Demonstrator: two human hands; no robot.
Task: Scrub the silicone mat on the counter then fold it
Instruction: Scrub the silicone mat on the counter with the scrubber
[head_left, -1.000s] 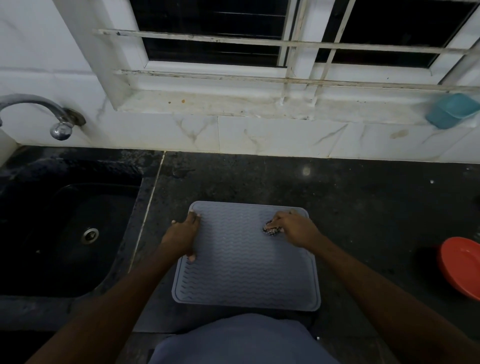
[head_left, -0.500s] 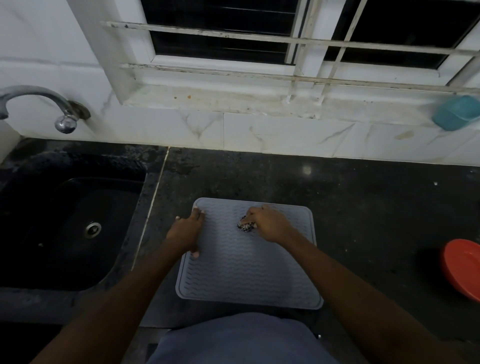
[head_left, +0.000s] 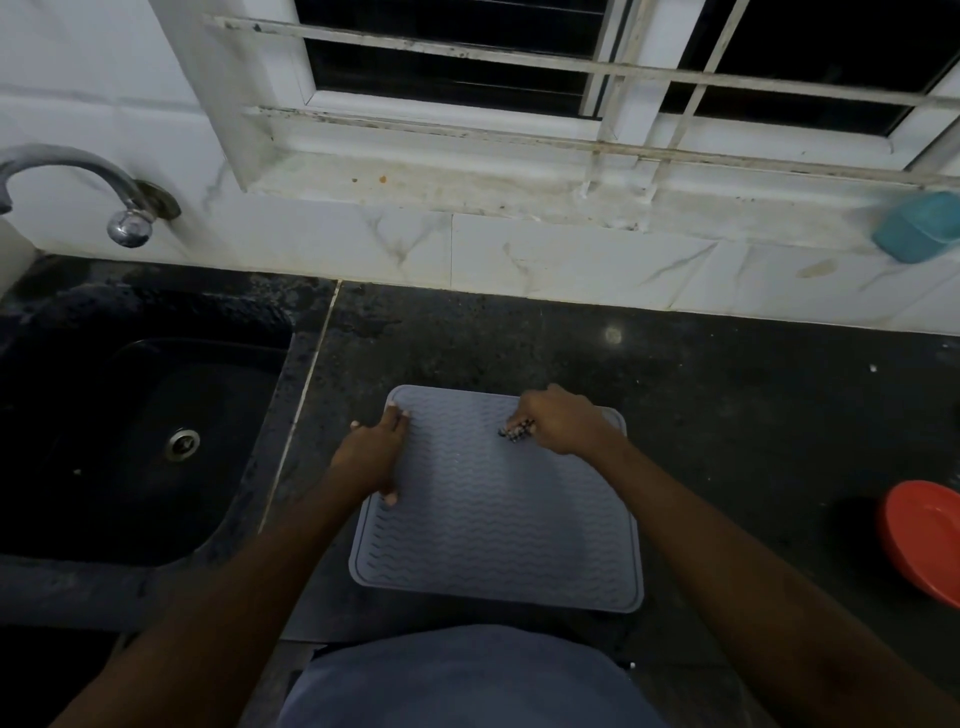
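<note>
Grey silicone mat lies flat and unfolded on the dark worktop, just right of the sink. Left hand presses its left edge, fingers spread. Right hand, grip closed around a small dark scrubber, bears on the mat's far part

Plenty of bare black counter right of my mat; only the red bowl crowds the far right edge. Sink drops off left, backsplash wall blocks behind.
</note>
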